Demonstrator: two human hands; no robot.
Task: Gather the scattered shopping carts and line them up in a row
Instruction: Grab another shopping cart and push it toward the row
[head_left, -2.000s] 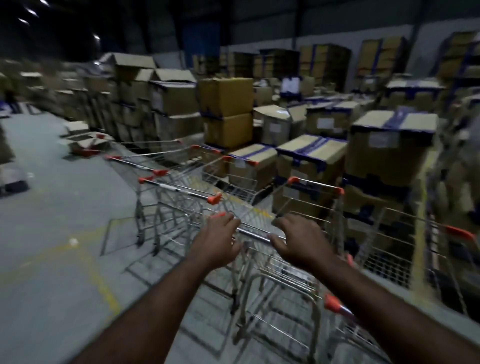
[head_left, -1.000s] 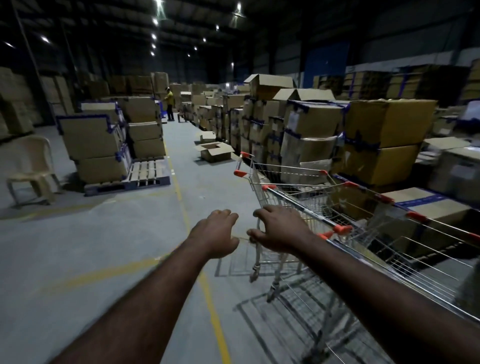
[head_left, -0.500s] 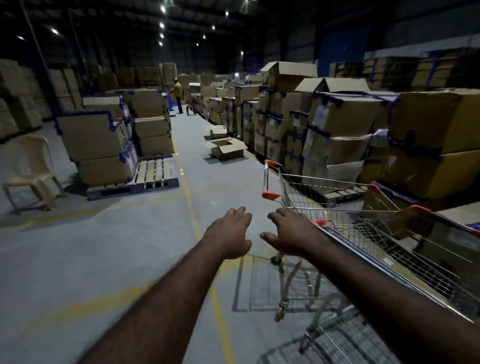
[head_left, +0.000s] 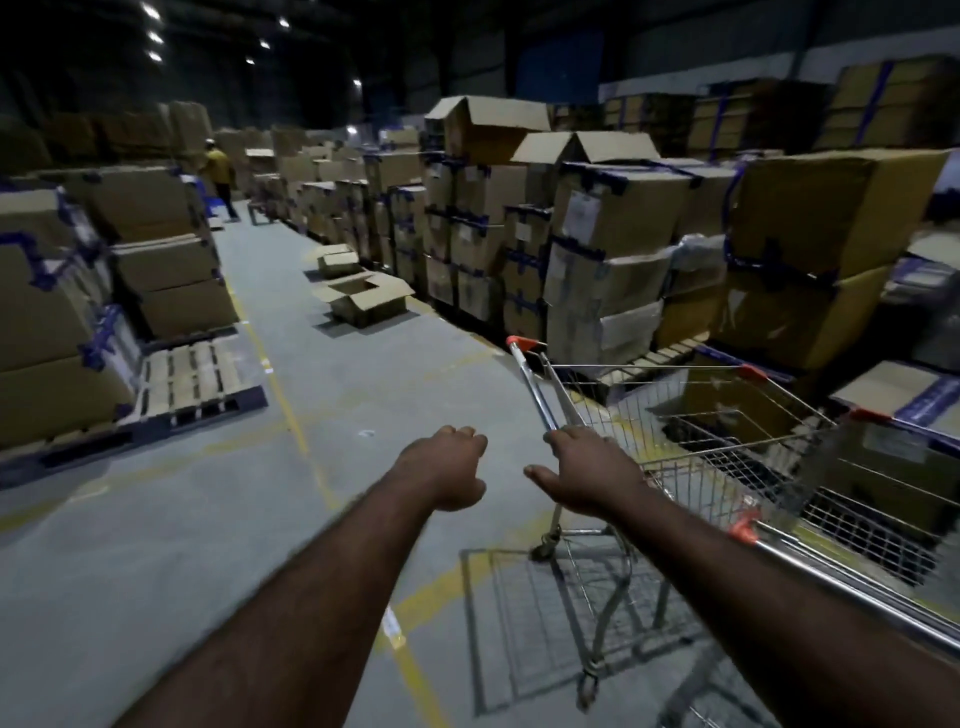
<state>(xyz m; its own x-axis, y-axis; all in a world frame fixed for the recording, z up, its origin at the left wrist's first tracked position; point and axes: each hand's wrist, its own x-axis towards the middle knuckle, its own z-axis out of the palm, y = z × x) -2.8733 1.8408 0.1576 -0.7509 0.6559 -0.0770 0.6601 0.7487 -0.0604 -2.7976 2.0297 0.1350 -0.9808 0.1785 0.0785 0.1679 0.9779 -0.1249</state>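
Shopping carts (head_left: 701, 467), two, silver wire baskets with orange handle caps, standing on the grey warehouse floor (head_left: 156, 571) at right beside stacked cardboard boxes (head_left: 613, 249), right hand (head_left: 587, 473) grip curled round one handle (head_left: 535, 389), left hand (head_left: 447, 467) grip fisted, holding nothing.

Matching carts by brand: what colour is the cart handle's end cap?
Orange-red; the end cap on the cart handle shows best in the head view.

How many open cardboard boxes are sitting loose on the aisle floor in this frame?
2. The larger open box lies on the floor beside the right-hand stacks; the smaller box sits just behind it. Others may be hidden.
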